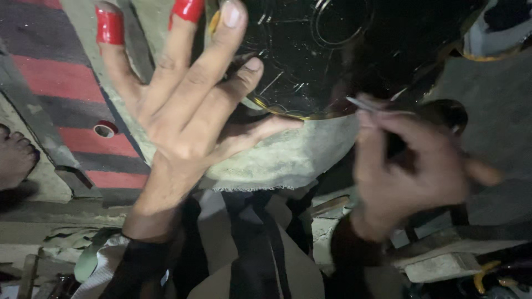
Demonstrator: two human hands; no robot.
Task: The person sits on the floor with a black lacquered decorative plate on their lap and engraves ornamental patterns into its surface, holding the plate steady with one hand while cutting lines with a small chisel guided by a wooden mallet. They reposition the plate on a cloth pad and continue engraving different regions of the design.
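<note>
My left hand [183, 111] spreads wide on the stiff, glossy black disc [310, 50]; my right hand [410, 166] pinches a thin metal tool [363, 105] at its lower edge.

Floor covering, upper left: striped mat [66, 83], bands of red and dark grey, running diagonally. On it, a small roll of red tape [104, 129].

Left edge: a bare foot [15, 158] of another person, resting on pale ground beside a grey strip [33, 116].

Lower frame: cluttered ground with pale scraps of cloth [100, 252], a flat stone-like block [443, 266] at lower right, yellow curved pieces [487, 274] near the corner.

Right side: plain grey surface [499, 94].

Light: dim, uneven, details in the lower part hard to tell.
</note>
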